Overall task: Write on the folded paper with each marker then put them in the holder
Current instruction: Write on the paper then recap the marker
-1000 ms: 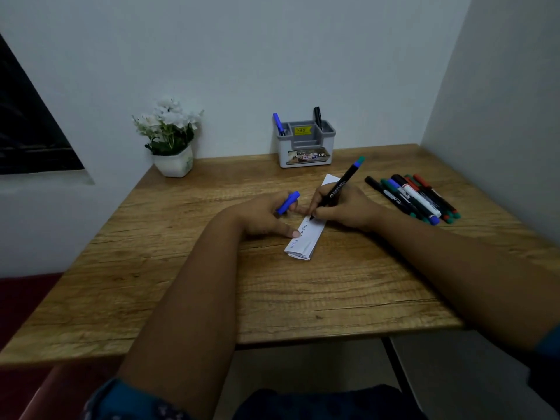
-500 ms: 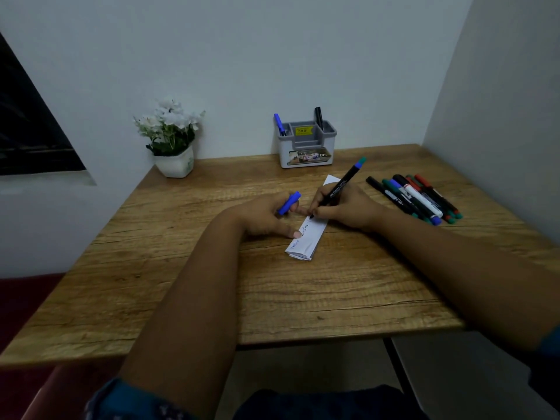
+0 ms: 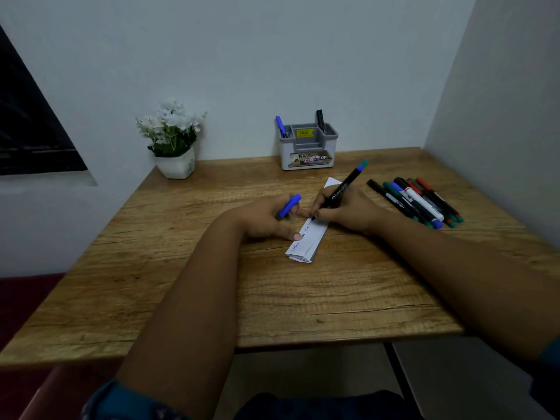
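Note:
A folded white paper [image 3: 307, 241] lies on the wooden table [image 3: 212, 292], with handwriting along its left edge. My right hand [image 3: 348, 212] grips a black marker [image 3: 344, 186] with a blue end, its tip touching the paper. My left hand [image 3: 266, 218] holds the blue cap [image 3: 290, 205] between its fingers while its thumb and a fingertip press on the paper's left edge. The grey holder [image 3: 307, 147] stands at the back against the wall, with a blue marker [image 3: 281, 126] in its left slot and a black marker [image 3: 320, 120] in its right slot.
Several capped markers [image 3: 415, 201] in black, green, blue and red lie side by side on the table right of my right hand. A white pot of white flowers [image 3: 174, 140] stands at the back left corner. Walls close the back and right sides.
The marker tip has crept slightly along the paper as my right hand writes. My left hand and the cap stay in place.

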